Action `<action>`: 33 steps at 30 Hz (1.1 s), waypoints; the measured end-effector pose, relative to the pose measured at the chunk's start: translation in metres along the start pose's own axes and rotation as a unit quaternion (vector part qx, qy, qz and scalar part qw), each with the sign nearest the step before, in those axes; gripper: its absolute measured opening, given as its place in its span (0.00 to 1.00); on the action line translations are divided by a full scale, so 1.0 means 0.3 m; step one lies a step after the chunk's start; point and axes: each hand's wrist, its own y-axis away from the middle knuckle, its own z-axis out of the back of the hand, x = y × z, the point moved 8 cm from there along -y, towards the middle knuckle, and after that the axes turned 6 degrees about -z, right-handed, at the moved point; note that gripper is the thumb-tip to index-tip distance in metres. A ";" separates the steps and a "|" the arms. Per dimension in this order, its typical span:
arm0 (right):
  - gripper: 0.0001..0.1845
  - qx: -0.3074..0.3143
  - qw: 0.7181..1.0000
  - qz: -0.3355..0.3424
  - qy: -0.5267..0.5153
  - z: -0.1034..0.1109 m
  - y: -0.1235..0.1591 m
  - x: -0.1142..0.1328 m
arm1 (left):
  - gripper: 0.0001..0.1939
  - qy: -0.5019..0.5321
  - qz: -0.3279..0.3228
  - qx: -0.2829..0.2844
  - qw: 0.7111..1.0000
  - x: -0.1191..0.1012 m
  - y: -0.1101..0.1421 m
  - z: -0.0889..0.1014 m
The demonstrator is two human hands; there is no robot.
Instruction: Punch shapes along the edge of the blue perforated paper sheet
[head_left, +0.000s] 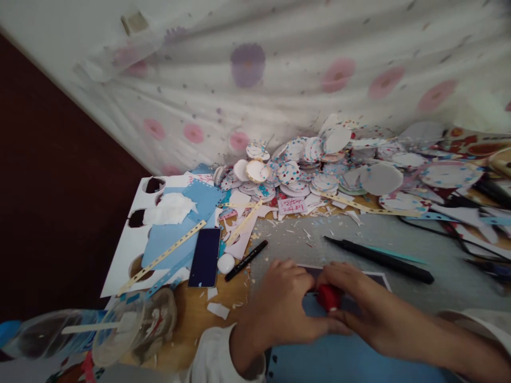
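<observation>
In front of me, both hands close around a small red craft punch. My left hand curls its fingers at the punch's left side, its thumb reaching below it. From the right, my right hand wraps over the punch, with its thumb near the left one. The hands hide much of the punch. Under them lies a blue paper sheet with small dark holes along its left edge. A dark flat piece with a pale border shows partly behind the hands.
Decorated paper discs are heaped along the curtain. Black tweezers lie on the grey mat. A black marker, a phone and punched strips lie left. A plastic bottle and cups are nearest left.
</observation>
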 end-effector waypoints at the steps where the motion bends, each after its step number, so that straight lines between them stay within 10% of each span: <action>1: 0.08 -0.002 1.000 -0.001 -0.003 0.000 -0.001 0.003 | 0.22 0.003 -0.002 -0.003 1.000 0.004 -0.003 -0.006; 25: 0.21 0.044 0.997 -0.046 -0.032 0.057 0.011 -0.061 | 0.13 0.045 0.117 0.000 0.992 0.088 0.113 -0.004; 33: 0.23 0.040 0.993 0.033 0.106 0.021 0.014 -0.025 | 0.15 0.044 0.150 -0.005 0.988 0.089 0.108 0.004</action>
